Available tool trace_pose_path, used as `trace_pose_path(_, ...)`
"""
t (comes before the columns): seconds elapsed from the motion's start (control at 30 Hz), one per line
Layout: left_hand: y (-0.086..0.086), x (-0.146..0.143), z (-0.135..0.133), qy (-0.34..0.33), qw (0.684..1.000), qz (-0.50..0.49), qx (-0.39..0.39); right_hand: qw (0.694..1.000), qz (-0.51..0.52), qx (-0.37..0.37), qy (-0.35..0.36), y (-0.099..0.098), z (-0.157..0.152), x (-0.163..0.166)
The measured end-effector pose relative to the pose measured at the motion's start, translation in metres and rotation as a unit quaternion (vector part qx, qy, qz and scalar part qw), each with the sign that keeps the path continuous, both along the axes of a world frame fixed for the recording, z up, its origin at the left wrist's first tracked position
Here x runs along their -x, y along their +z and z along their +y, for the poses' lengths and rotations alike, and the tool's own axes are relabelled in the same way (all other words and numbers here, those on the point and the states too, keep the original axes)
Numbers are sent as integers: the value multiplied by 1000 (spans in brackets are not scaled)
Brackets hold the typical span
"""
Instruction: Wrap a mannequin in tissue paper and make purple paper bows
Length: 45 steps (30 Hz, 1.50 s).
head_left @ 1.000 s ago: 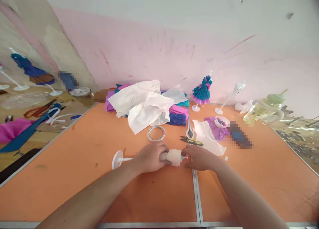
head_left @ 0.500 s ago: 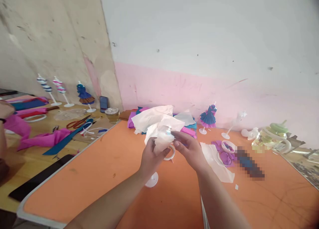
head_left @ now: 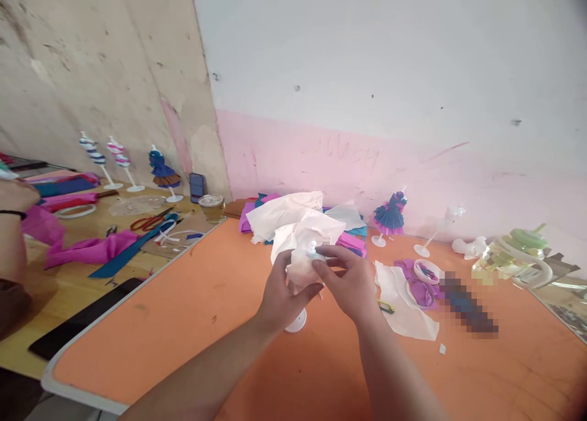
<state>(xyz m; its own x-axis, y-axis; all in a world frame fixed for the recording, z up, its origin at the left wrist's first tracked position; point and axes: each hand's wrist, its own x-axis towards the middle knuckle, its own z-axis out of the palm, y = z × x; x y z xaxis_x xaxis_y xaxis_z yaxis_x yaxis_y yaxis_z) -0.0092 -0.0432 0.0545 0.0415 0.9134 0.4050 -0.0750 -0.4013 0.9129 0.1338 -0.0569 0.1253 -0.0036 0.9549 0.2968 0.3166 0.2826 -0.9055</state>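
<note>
Between my hands is a small white dress-form mannequin wrapped in thin white material, its neck knob pointing up. Its round white base shows below my left hand, which curls round the form from the left. My right hand bends its fingers against the upper right of the form, thumb and fingertips touching the white material. Whether it pinches a loose edge there is hidden. Just behind lie crumpled white sheets over pink, purple and blue pieces.
On the orange table at right are a dressed mannequin, a pale mannequin, a white sheet and tape rolls. The left table holds scissors, pink strips and a co-worker's arm.
The view has shifted slightly, moving the scene rightward. My hands have come closer together round the mannequin, and its base appears higher. A small yellow-edged tool now shows beside my right wrist.
</note>
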Motion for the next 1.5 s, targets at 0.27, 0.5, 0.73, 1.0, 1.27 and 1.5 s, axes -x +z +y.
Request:
trace_pose_path(0.27,16,20,10,-47,999,27,7,999,-32,-18,-28,-3,6,-3)
trace_pose_path(0.5,5,17,15,91,990,-49,-95,998,-36,-33,-47,-2,5,-3)
trace_pose_path(0.73,15,26,9,135,975,40,-173,993,-97,-56,-28,1,-2,1)
trace_pose_path(1.0,23,33,7,89,977,62,-182,989,-133,-58,-16,2,-4,4)
trace_pose_path(1.27,16,20,9,-7,996,-83,-28,995,-90,-30,28,3,2,0)
trace_pose_path(1.5,8,12,7,7,994,-105,-31,988,-109,-86,63,-2,-2,3)
